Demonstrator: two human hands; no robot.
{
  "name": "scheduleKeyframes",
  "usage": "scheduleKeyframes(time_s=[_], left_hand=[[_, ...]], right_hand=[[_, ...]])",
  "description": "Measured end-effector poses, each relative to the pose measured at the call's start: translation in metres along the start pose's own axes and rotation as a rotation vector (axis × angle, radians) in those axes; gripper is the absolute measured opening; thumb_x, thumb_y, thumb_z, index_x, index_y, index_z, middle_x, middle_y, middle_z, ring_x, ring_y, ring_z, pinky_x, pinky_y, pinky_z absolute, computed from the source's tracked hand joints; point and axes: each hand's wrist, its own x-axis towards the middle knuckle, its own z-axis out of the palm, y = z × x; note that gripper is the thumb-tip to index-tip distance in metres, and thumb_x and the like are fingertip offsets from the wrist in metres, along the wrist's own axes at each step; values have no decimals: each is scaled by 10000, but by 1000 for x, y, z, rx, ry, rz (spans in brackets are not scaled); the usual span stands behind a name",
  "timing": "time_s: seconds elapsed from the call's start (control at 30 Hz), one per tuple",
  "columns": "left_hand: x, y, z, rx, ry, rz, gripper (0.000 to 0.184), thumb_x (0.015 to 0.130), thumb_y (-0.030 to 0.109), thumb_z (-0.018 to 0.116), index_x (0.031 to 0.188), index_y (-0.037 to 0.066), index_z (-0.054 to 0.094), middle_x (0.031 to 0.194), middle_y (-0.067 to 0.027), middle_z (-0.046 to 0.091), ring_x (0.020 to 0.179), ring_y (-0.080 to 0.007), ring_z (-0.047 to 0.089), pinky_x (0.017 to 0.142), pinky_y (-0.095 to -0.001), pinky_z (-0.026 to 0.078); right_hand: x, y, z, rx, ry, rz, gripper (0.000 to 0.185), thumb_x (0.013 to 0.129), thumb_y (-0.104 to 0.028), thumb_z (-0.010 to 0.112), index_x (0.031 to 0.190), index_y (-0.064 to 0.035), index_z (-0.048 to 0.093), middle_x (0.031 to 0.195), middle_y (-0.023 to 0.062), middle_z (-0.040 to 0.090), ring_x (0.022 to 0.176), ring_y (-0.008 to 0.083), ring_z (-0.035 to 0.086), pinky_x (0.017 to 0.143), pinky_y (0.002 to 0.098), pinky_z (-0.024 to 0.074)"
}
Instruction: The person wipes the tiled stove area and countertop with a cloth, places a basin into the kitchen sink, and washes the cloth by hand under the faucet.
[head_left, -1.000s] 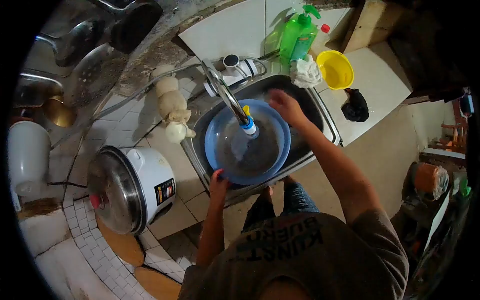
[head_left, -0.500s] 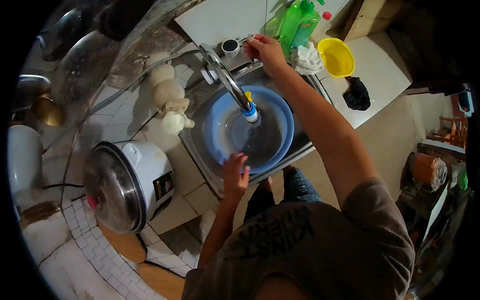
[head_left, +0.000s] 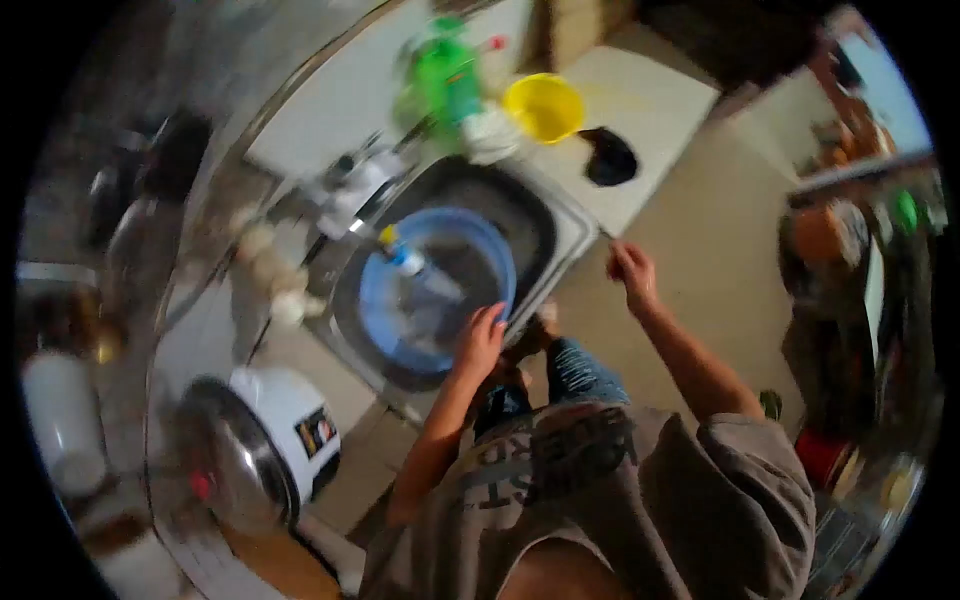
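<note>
A blue basin (head_left: 507, 262) stands in the metal sink (head_left: 572, 222), with water in it. Above the basin is the blue-and-white tip of the tap (head_left: 405, 260), and a pale streak like running water falls from it. My left hand (head_left: 482, 342) is at the basin's near rim, fingers stretched out; blur hides whether they touch it. Out past the sink's right corner, over the floor, my right hand (head_left: 634, 274) is closed, its fingers curled together. A small dark bit shows by its fingertips, too blurred to name.
Green bottles (head_left: 448, 80), a white cloth (head_left: 490, 135), a yellow bowl (head_left: 545, 107) and a black crumpled thing (head_left: 609, 157) stand beyond the sink. To the left is a white cooker (head_left: 285, 425) with a metal lid. Cluttered shelves (head_left: 850, 270) line the right side.
My right hand has left the tap area and come back over the floor, right of the sink. My left hand stays by the basin rim. The view has turned and blurred.
</note>
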Motion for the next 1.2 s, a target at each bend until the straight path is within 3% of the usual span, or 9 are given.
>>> scheduleKeyframes(time_s=[0.17, 0.3, 0.37, 0.43, 0.5, 0.6, 0.8, 1.07, 1.2], left_hand=[[-12, -2, 17, 89, -104, 118, 285, 825, 114, 541, 1103, 60, 569, 1115, -149, 544, 1024, -327, 520, 860, -381, 422], [-19, 13, 30, 339, 2, 357, 242, 795, 74, 544, 1031, 40, 583, 1102, -145, 532, 1087, -318, 467, 917, -395, 379], [-25, 18, 41, 295, 31, 378, 217, 787, 51, 536, 997, 29, 589, 1065, -140, 546, 1047, -316, 486, 905, -399, 378], [-26, 20, 49, 253, -15, 372, 205, 791, 52, 529, 985, 23, 590, 1041, -139, 554, 1016, -316, 500, 883, -396, 389], [-22, 32, 65, 245, -58, 326, 194, 796, 53, 521, 973, 17, 590, 1017, -138, 562, 986, -317, 513, 861, -394, 401], [-17, 48, 92, 186, -234, 114, 199, 814, 76, 517, 990, 14, 586, 978, -157, 577, 906, -325, 553, 788, -365, 441], [12, 129, 155, 346, -585, 160, 313, 819, 134, 550, 1123, 56, 546, 1008, -160, 583, 898, -307, 575, 788, -370, 448], [56, 141, 228, 492, -758, 67, 333, 810, 166, 578, 1131, 81, 549, 963, -150, 608, 887, -275, 598, 762, -335, 466], [109, 13, 229, 560, -940, 88, 330, 836, 226, 569, 1129, 75, 560, 979, -136, 630, 892, -246, 611, 800, -330, 466]], right_hand=[[-153, 125, -204, -165, 504, 362, 223, 858, -207, 525, 694, -62, 482, 577, 48, 510, 496, 150, 492, 442, 277, 365], [-260, 168, -293, -1141, -181, 937, 147, 776, -177, 592, 856, -57, 618, 772, 120, 619, 778, 259, 618, 626, 384, 480], [-301, 178, -311, -1189, -275, 552, 158, 766, -199, 586, 842, -64, 620, 829, 115, 623, 823, 281, 595, 660, 399, 477], [-305, 209, -305, -154, 140, 86, 177, 764, -216, 561, 843, -64, 608, 825, 128, 619, 763, 306, 586, 646, 393, 475], [-219, 253, -320, -852, -252, 550, 225, 776, -272, 540, 832, -62, 600, 721, 112, 597, 667, 265, 578, 590, 385, 449], [-151, 197, -291, -1043, -218, 291, 302, 821, -321, 488, 854, -42, 598, 836, 183, 619, 746, 359, 586, 655, 416, 467], [-101, 124, -321, -390, -34, 96, 283, 874, -268, 509, 1051, -56, 570, 850, 74, 645, 759, 168, 616, 665, 310, 483], [-183, 161, -452, 119, 379, 517, 280, 878, -286, 505, 1024, -52, 553, 804, 76, 631, 632, 143, 608, 529, 268, 453], [-251, 219, -495, 78, 457, 705, 252, 843, -261, 488, 859, -28, 580, 691, 100, 621, 519, 164, 590, 434, 276, 426]])
